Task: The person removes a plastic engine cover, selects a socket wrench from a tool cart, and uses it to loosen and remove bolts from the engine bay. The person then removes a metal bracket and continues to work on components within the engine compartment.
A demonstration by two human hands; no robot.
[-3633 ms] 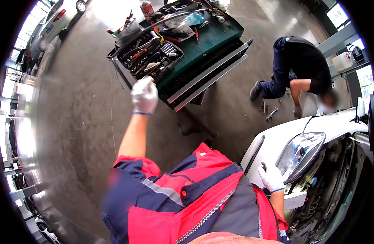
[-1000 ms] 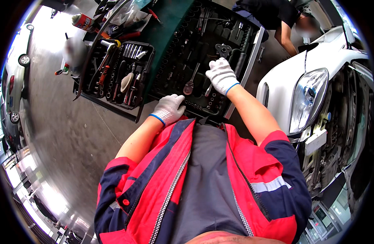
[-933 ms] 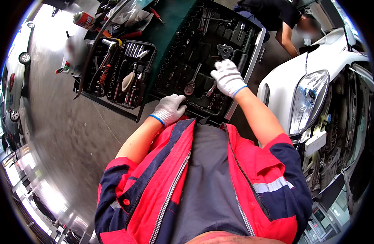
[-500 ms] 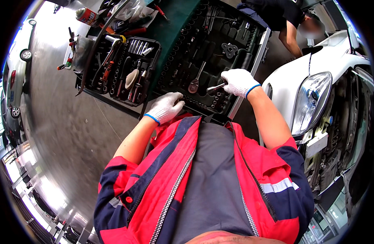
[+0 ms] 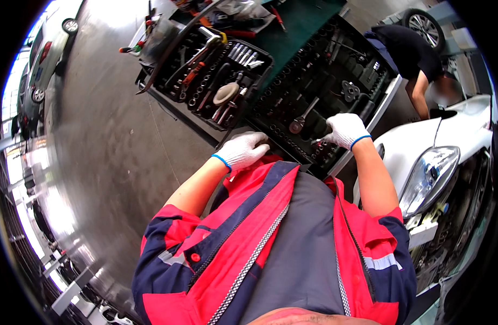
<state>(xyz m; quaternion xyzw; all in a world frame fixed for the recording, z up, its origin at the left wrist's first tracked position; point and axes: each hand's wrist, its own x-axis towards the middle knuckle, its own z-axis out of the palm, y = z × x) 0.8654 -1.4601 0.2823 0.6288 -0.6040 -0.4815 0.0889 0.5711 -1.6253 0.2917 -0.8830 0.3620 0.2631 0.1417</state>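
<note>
A red-and-navy work jacket (image 5: 246,238) — checkered zip trim (image 5: 255,255), red button (image 5: 195,257), silver reflective bands (image 5: 383,262) — worn open over a grey shirt (image 5: 300,254); white knit gloves (image 5: 235,155), blue-edged, cover left hand (image 5: 243,151) and right hand (image 5: 347,130).

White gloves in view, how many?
2: one on the left hand, beside the tool drawer; one on the right hand, over that drawer. The co-worker has both hands hidden; more possible.
</note>
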